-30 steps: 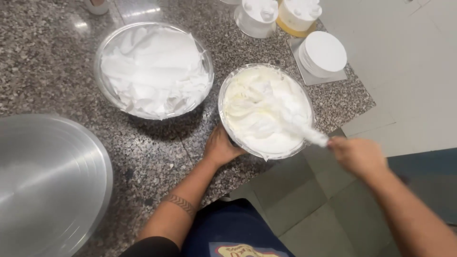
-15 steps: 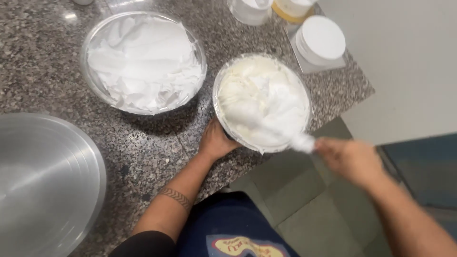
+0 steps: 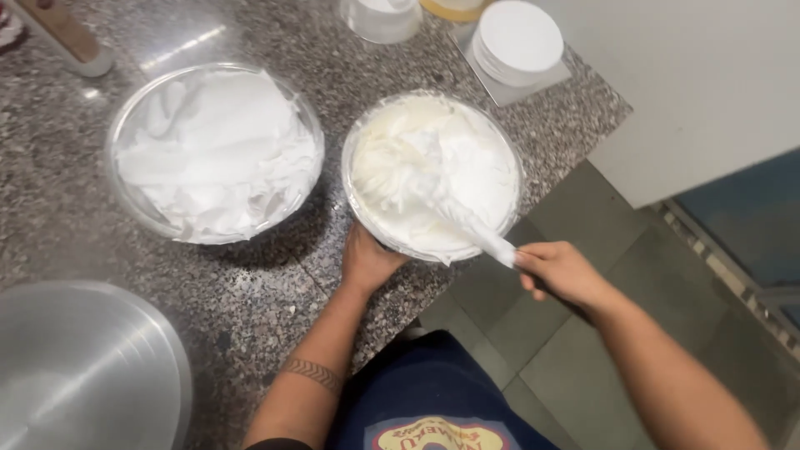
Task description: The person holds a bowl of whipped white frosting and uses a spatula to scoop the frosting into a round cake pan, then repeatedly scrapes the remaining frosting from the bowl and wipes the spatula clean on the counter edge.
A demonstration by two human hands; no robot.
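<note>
step: we fold cream in bowl point(image 3: 433, 175) at bench's right edge | left hand point(image 3: 367, 260) cups bowl's near rim | right hand point(image 3: 562, 273) fingers closed on spatula point(image 3: 467, 225) | next: likely firm bowl hold, sweeping stroke

One head-worn camera looks steeply down, close over the counter point(image 3: 250, 292).

my left hand point(image 3: 367, 260) hides its fingertips under the cream bowl point(image 3: 433, 177). white cream coats the spatula point(image 3: 467, 225), so its blade shape is lost. the steel bowl point(image 3: 83, 367), two tubs point(image 3: 382, 17) and a wooden handle point(image 3: 62, 33) run off the edges.
</note>
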